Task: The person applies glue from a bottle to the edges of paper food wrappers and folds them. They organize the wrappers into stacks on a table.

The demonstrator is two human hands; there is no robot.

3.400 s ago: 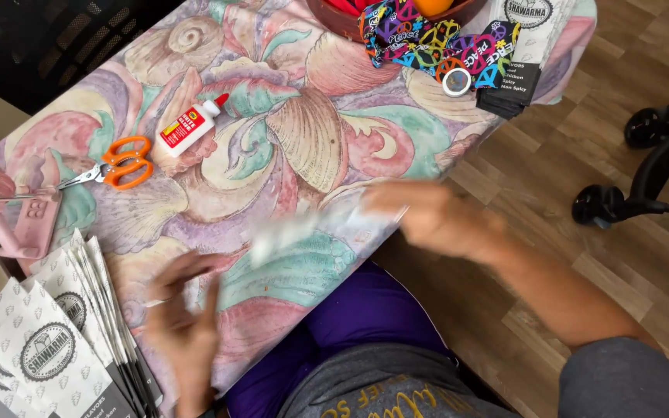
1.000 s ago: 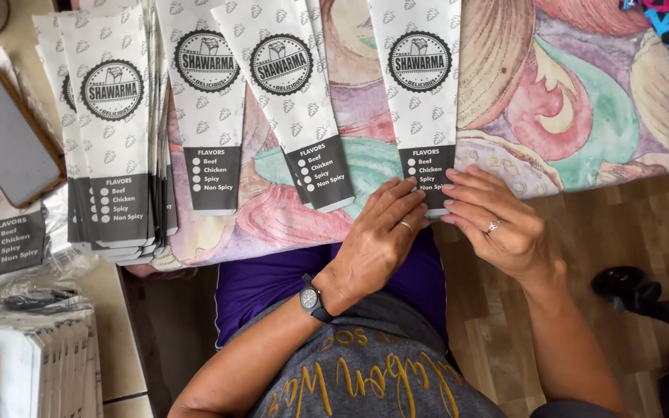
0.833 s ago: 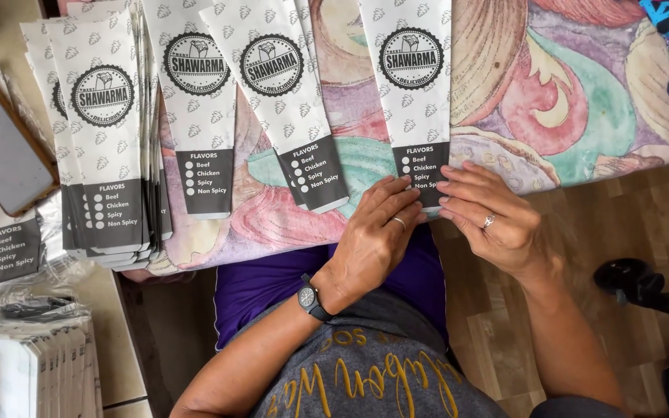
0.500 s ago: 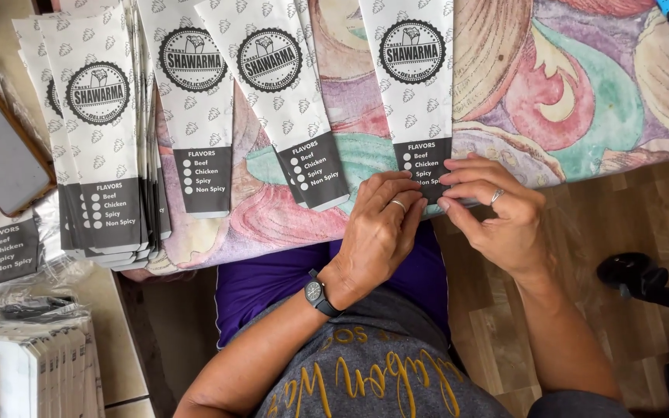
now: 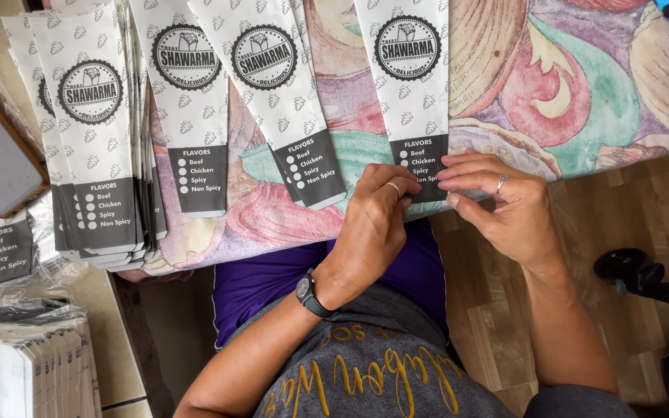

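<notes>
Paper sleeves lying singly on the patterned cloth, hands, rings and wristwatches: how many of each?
Single paper sleeves: 3 (stack at left not counted)
Hands, left hand and right hand: 2
Rings: 2
Wristwatch: 1
Total: 8

Table with patterned cloth over wood-plank floor, even light.
Tablecloth has swirling pink, teal, purple and tan shapes and hangs over the near table edge. Light brown wood-look floor at right. Black chair base with caster at lower right. Beige tiled floor at lower left. No hard shadows.
</notes>
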